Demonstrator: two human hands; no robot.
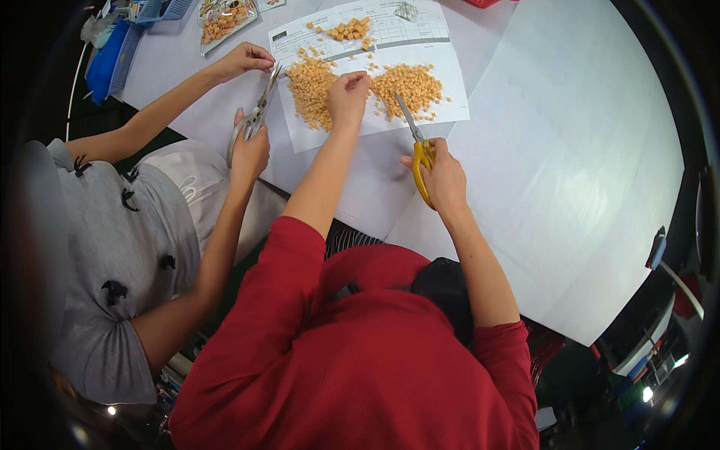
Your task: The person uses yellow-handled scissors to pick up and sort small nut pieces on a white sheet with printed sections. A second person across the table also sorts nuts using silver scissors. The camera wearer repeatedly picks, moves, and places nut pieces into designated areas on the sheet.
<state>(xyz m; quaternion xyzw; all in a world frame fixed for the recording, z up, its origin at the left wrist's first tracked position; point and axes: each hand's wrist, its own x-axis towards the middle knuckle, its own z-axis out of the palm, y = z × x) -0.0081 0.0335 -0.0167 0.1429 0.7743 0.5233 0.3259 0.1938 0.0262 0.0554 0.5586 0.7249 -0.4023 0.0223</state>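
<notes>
My right hand (445, 178) grips yellow-handled scissors (417, 139), their blades pointing away from me, tips at the near edge of the right pile of small orange-tan pieces (414, 86). Between that pile and the left pile of similar pieces (309, 88) is my left hand (348, 99), its thumb and fingertips pinched together. Whatever it holds, if anything, is too small to make out. Both piles lie on a printed white sheet (450, 52). Larger orange cubes (350, 30) sit in a small heap at the sheet's far side.
On my left, a person in grey holds silver scissors (257, 118) in one hand and pinches near their tips with the other. A clear bag of orange pieces (226, 24) lies at the far left, beside blue baskets (124, 64). The white table (570, 150) extends to my right.
</notes>
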